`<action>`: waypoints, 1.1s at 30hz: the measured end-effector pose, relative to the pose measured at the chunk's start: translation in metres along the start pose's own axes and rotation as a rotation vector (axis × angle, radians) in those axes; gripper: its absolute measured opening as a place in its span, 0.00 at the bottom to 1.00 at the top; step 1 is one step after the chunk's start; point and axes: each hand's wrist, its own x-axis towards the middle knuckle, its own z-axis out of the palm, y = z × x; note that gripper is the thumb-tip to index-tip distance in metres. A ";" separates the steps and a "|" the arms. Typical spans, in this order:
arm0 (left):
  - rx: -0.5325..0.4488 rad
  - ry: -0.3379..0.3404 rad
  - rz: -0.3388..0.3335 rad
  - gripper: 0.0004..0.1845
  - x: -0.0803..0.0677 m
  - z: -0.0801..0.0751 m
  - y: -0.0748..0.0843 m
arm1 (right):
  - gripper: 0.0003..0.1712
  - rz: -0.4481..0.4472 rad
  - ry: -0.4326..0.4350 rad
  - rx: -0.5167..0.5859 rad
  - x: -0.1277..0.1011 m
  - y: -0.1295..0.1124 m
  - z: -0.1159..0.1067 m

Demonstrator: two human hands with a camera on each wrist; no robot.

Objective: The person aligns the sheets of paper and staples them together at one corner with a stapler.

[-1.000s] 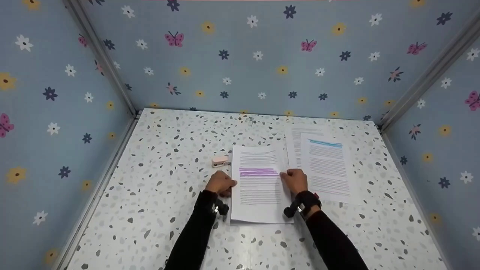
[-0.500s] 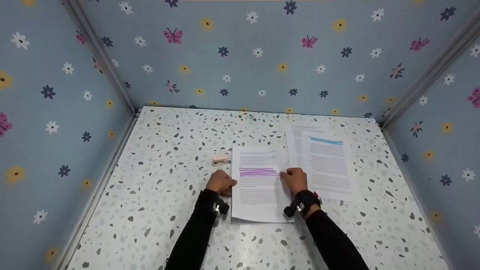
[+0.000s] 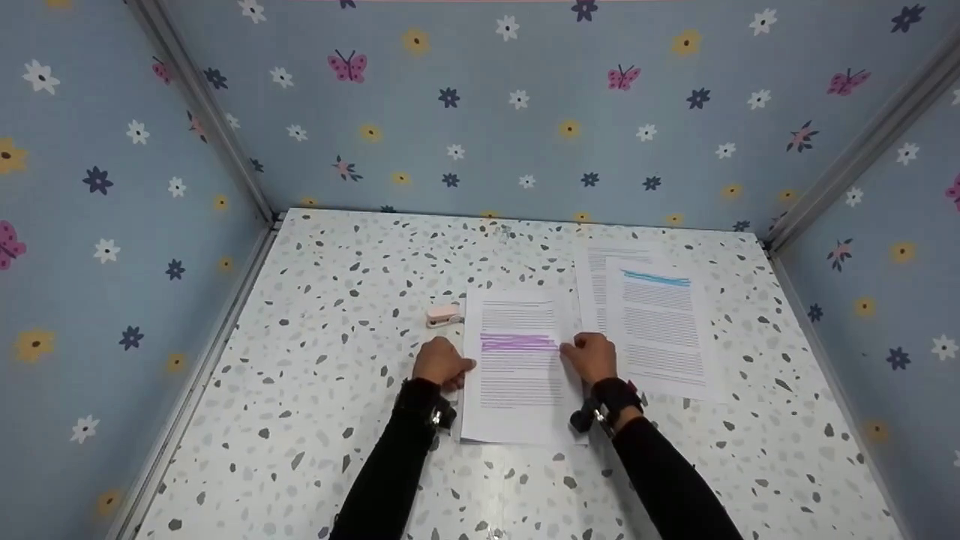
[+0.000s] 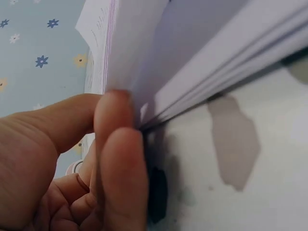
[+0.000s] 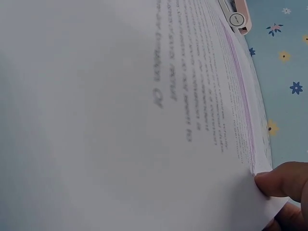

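Next to nothing has changed vs. a sec ago: both hands stay at the edges of the purple-marked paper stack point(image 3: 517, 367), mid-tabletop point(image 3: 315, 390). Left hand point(image 3: 441, 363) has its fingers point(image 4: 115, 159) curled against the stack's left edge, thumb on top (sheets slightly lifted in the wrist view). Right hand point(image 3: 592, 357) pinches the right edge. So the squaring-up looks ongoing. Small pink stapler point(image 3: 443, 315) sits just beside the top-left corner; blue-marked sheets point(image 3: 656, 326) lie to the right.
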 end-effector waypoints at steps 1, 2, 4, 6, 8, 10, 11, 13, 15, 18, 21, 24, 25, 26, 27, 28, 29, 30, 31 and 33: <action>0.013 0.006 0.004 0.15 0.000 0.000 0.000 | 0.26 -0.003 0.002 -0.004 0.001 0.000 0.000; 0.030 0.012 0.010 0.15 0.000 -0.001 0.001 | 0.25 -0.006 0.002 -0.009 0.001 0.000 0.000; 0.059 0.021 0.009 0.16 0.000 -0.001 0.001 | 0.24 -0.006 -0.001 -0.014 0.001 0.000 0.001; 0.078 0.025 0.006 0.16 0.000 -0.001 0.000 | 0.22 -0.007 0.001 -0.016 0.001 0.000 0.000; 0.079 0.026 0.005 0.16 0.000 -0.001 0.000 | 0.20 -0.007 0.010 -0.019 0.000 -0.001 0.000; 0.065 0.026 0.004 0.16 0.001 -0.001 -0.001 | 0.18 -0.007 0.019 -0.026 -0.001 -0.003 -0.001; 0.061 0.025 0.007 0.16 0.001 -0.001 -0.001 | 0.17 -0.007 0.022 -0.031 -0.001 -0.003 -0.001; 0.054 0.025 0.014 0.16 0.001 0.000 -0.002 | 0.14 -0.005 0.026 -0.038 -0.002 -0.003 -0.001; 0.045 0.024 0.015 0.16 0.001 0.000 -0.003 | 0.13 -0.001 0.024 -0.047 -0.002 -0.004 -0.001; 0.036 0.024 0.017 0.17 0.001 0.000 -0.003 | 0.11 0.004 0.019 -0.052 -0.002 -0.004 0.000; 0.020 0.023 0.020 0.17 0.002 0.000 -0.004 | 0.11 0.008 0.020 -0.042 -0.002 -0.003 0.000; 0.017 0.019 0.035 0.16 0.002 -0.001 -0.004 | 0.15 0.012 0.024 -0.024 -0.001 -0.001 0.000; 0.014 0.019 0.036 0.16 0.002 -0.001 -0.004 | 0.17 0.014 0.024 -0.014 -0.001 -0.001 -0.001; 0.013 0.019 0.039 0.16 0.002 -0.001 -0.004 | 0.20 0.018 0.022 -0.008 -0.001 0.000 -0.001; 0.011 0.019 0.041 0.15 0.002 -0.001 -0.004 | 0.22 0.020 0.020 0.002 -0.002 0.000 -0.001; 0.010 0.020 0.041 0.15 0.002 -0.001 -0.004 | 0.24 0.020 0.017 0.013 -0.002 0.001 -0.001; 0.011 0.022 0.042 0.15 0.001 -0.002 -0.003 | 0.25 0.019 0.015 0.020 -0.002 0.001 -0.001; 0.007 0.023 0.038 0.15 0.001 -0.002 -0.003 | 0.26 0.018 0.013 0.026 -0.002 0.001 -0.001; 0.004 0.023 0.031 0.15 0.001 -0.002 -0.002 | 0.26 0.016 0.011 0.029 -0.002 0.001 -0.002; 0.000 0.023 0.019 0.15 0.001 -0.001 -0.001 | 0.26 0.015 0.008 0.033 -0.002 0.002 -0.003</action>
